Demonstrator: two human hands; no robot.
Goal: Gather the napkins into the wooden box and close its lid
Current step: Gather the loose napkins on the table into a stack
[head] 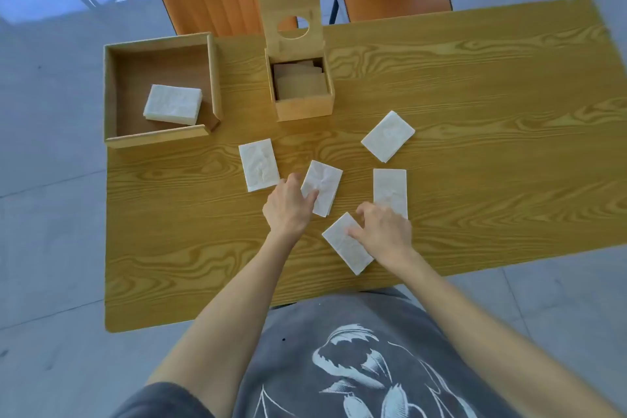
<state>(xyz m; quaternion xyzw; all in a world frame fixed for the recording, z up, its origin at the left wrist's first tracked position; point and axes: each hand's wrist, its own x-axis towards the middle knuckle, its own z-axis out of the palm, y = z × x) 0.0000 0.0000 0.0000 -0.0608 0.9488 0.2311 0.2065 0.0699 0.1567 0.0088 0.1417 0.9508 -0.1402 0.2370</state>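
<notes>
While the small square wooden box (303, 92) sits lid-up at the wood-grain tabletop's (475, 95) far edge, five white folded napkins lie loose. Left hand (288, 205) grip pinches the middle napkin (322, 188); right hand (385, 231) presses fingers spread on the nearest napkin (342, 243), nothing clamped. Best: stack flat, edges aligned, before lifting.

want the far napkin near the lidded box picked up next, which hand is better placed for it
Right. The far napkin lies on the right hand side. The left hand is across the table, its fingers on the middle napkin. The box stands open.
</notes>
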